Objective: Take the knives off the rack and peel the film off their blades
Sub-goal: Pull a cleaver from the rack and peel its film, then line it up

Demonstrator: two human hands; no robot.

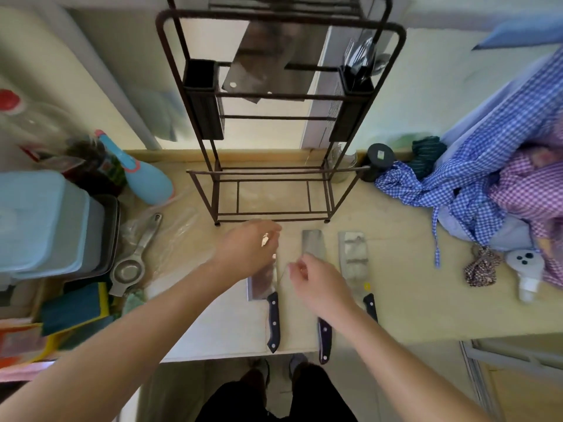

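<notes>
Three cleavers with dark riveted handles lie side by side on the wooden table in front of the rack (pixel 274 175). My left hand (pixel 246 248) is curled over the far end of the left knife's blade (pixel 262 283) and grips it. My right hand (pixel 316 284) hovers between the left and middle knives, its fingertips pinched on a thin clear film (pixel 282 274) that stretches up from the left blade. The middle knife (pixel 313 243) shows a bare shiny blade. Wrinkled whitish film covers the blade of the right knife (pixel 353 257). A fourth cleaver (pixel 262 65) still hangs high on the rack.
A metal strainer (pixel 131 263) and crumpled clear plastic (pixel 173 233) lie left of the knives, beside blue tubs (pixel 45 220) and a blue bottle (pixel 143 178). Checked cloths (pixel 487 178) pile up at the right with a small white sprayer (pixel 527 269). The table's front edge runs just under the handles.
</notes>
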